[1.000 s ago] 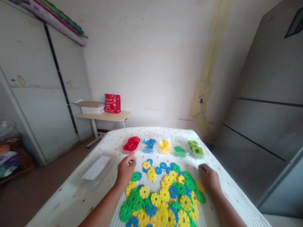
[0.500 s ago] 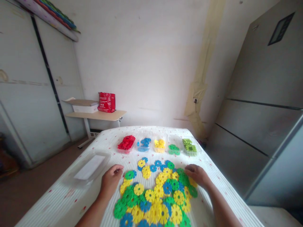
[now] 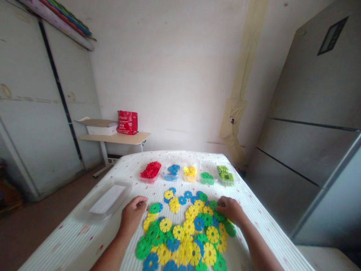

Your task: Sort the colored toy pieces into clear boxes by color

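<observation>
— What are the hands doing?
— The left hand point(image 3: 132, 215) lies loosely curled on the ribbed white desk point(image 3: 84, 233) cloth, just beside the pile of discs point(image 3: 183, 229), with nothing visible in it. The right hand point(image 3: 229, 209) bends its fingers down onto green discs at the pile's right edge; I cannot tell whether it pinches one.
— And the discs?
— Flat, notched plastic, in yellow, green and blue. The nearest are cut off at the bottom.

Yellow, green, blue notched discs point(image 3: 183, 235) flat, overlapping, loose pile on table point(image 3: 132, 169).
</observation>
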### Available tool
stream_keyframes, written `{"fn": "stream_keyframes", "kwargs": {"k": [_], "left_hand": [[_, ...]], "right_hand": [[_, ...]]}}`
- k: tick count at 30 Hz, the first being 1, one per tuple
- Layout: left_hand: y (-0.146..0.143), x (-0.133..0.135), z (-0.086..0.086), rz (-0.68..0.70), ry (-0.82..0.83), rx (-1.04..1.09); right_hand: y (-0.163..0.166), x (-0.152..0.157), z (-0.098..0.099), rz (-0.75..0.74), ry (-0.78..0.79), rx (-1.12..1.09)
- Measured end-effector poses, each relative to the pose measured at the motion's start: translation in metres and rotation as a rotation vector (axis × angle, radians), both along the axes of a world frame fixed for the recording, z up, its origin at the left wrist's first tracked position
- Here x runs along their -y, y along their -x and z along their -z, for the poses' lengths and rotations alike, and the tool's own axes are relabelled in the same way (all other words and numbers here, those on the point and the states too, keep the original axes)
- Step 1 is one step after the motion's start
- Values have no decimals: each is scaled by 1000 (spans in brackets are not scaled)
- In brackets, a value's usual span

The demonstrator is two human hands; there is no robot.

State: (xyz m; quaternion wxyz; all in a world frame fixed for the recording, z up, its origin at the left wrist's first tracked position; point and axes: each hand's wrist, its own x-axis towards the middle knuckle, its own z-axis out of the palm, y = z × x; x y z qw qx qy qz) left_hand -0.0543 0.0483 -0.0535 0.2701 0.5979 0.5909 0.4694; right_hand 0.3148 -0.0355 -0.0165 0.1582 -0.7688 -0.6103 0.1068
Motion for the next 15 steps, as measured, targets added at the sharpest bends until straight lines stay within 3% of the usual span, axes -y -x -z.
{"fn": "stream_keyframes", "kwargs": {"k": [10, 15], "left_hand": [[-2, 4, -6, -11, 18, 20], [-2, 3, -4, 0, 13, 40]], "right_hand": [[-6, -3, 5, 31, -15, -85], [-11, -4, 8, 22, -81, -253]]}}
